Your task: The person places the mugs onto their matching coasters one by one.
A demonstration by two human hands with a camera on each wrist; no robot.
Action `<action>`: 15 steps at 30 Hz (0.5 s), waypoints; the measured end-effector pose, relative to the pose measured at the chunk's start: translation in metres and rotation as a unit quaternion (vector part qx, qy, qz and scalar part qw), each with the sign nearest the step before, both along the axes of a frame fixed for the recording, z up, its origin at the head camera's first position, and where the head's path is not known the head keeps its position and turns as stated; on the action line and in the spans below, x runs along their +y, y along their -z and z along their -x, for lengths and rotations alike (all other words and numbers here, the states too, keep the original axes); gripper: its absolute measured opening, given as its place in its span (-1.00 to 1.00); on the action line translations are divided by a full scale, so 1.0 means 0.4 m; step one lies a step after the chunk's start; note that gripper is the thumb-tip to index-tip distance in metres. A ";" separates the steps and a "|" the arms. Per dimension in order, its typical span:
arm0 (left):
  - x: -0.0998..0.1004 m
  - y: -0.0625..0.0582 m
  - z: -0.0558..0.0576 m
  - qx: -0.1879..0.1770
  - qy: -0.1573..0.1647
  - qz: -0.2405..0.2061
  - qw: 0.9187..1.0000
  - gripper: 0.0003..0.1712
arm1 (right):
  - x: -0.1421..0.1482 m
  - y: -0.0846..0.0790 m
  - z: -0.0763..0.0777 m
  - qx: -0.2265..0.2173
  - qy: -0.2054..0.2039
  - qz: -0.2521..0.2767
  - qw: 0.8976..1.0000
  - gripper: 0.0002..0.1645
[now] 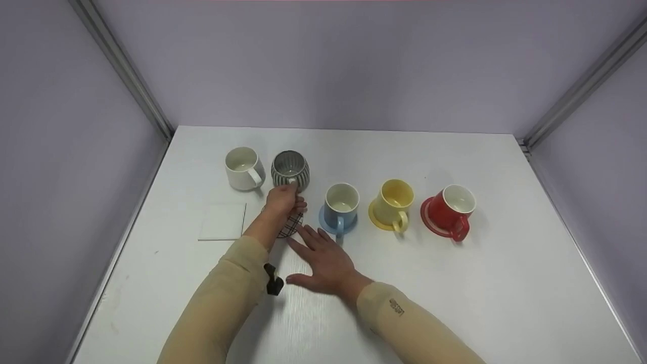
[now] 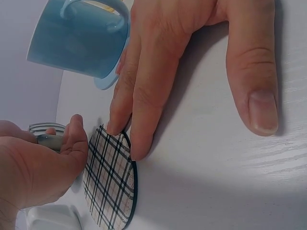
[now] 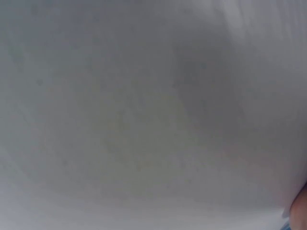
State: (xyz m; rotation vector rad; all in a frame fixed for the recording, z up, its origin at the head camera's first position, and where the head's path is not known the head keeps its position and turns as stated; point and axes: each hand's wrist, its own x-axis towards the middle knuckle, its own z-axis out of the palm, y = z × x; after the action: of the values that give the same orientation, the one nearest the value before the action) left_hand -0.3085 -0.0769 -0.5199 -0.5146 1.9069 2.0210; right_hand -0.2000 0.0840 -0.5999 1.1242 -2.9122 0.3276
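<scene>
My left hand (image 1: 284, 199) grips the handle of a grey-and-white striped mug (image 1: 290, 168), which stands upright on the table. Below that hand lies a round plaid coaster (image 1: 290, 226), partly hidden by it in the head view. The fingers of my right hand (image 1: 326, 260) are spread, and two fingertips touch the rim of the plaid coaster (image 2: 108, 177) in the left wrist view. A blue mug (image 1: 342, 206) on a blue coaster (image 1: 323, 222) stands just beyond the right fingers. The right wrist view holds mostly blurred white surface.
At the left, a white mug (image 1: 243, 169) stands behind a square white coaster (image 1: 222, 222). To the right are a yellow mug (image 1: 393, 205) on a yellow coaster (image 1: 375, 218) and a red mug (image 1: 451, 212) on a red coaster (image 1: 427, 218). Walls enclose the white table (image 1: 485, 313).
</scene>
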 end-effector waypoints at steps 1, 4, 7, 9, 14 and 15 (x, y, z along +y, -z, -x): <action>0.000 0.002 0.001 0.001 -0.002 -0.001 1.000 -0.42 | 0.000 0.001 0.000 0.000 0.000 0.000 1.000 0.10; 0.000 0.004 0.001 0.007 -0.005 -0.002 1.000 -0.43 | 0.000 0.004 0.000 0.001 0.001 -0.002 1.000 0.11; -0.001 0.003 -0.001 0.017 -0.004 0.001 1.000 -0.44 | 0.000 0.007 0.001 0.001 0.004 -0.011 1.000 0.11; -0.001 0.002 -0.003 0.021 -0.005 0.003 1.000 -0.45 | 0.000 0.008 0.001 0.001 0.005 -0.017 1.000 0.10; -0.003 0.001 -0.004 0.024 -0.007 0.009 1.000 -0.47 | 0.000 0.011 0.002 0.000 0.007 -0.019 1.000 0.10; -0.004 0.001 -0.004 0.025 -0.007 0.009 1.000 -0.47 | 0.000 0.011 0.002 0.000 0.007 -0.018 1.000 0.10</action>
State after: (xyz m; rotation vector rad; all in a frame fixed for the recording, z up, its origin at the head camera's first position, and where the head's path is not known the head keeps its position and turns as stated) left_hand -0.3070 -0.0783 -0.5202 -0.4878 1.9590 2.0458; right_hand -0.2007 0.0841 -0.6041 1.1063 -2.9368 0.2745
